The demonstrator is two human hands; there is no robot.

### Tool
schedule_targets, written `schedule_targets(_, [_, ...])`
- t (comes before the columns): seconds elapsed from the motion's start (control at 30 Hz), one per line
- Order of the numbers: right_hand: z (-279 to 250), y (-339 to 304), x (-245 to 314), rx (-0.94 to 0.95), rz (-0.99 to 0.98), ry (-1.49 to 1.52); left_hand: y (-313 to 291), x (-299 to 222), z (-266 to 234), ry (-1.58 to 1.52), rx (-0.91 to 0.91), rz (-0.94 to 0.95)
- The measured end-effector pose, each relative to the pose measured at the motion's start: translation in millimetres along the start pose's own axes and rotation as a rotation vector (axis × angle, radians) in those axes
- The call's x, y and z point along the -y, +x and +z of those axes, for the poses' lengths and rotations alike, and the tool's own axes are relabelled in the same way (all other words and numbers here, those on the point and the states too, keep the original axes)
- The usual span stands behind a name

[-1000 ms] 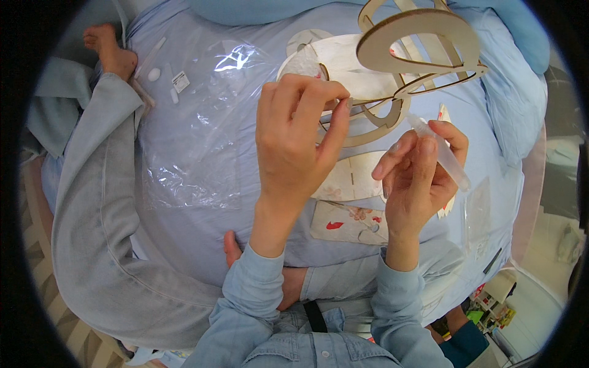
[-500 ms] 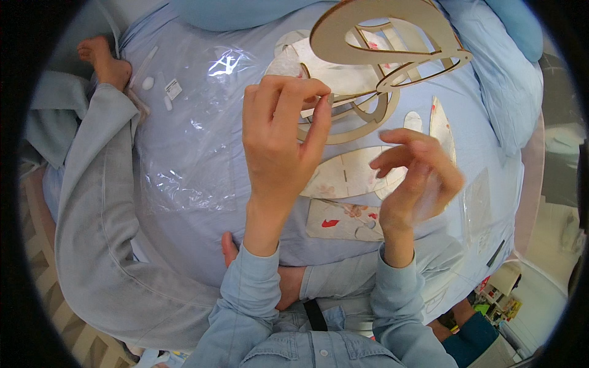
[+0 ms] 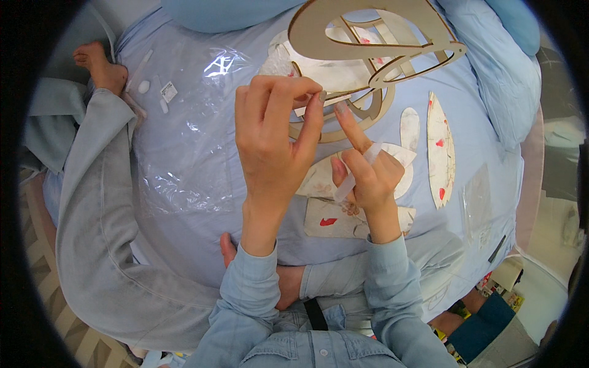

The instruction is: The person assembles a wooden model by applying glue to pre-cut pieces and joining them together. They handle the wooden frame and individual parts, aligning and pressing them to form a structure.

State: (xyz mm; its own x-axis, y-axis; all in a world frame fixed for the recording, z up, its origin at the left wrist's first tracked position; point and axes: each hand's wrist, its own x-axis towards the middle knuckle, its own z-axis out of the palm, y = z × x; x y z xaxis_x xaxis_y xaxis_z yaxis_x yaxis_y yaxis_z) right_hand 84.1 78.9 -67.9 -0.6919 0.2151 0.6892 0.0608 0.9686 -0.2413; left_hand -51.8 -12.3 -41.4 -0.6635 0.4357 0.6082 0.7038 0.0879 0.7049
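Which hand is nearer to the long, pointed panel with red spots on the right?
Right. The right hand is to the left of the panel, not touching it; the left hand is farther left, near the wooden frame.

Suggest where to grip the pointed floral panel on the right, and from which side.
Likely pinch its long edges at mid-length, from above: the panel lies flat, narrow for its length, tapering towards both ends. The right hand is nearer but holds a translucent tube.
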Motion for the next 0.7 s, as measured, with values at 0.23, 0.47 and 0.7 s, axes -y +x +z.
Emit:
schedule_targets(0.23, [4,1,0,0.062,0.082,-0.04,0,1,0,0.004,0.003,0.008])
schedule_targets(0.47, [9,-3,-9,-0.015,0.137,0.039,0,1,0,0.006,0.002,0.009])
schedule_targets(0.7, [7,-4,-10,-0.045,0.275,0.128,0,0,0,0.021,-0.001,0.006])
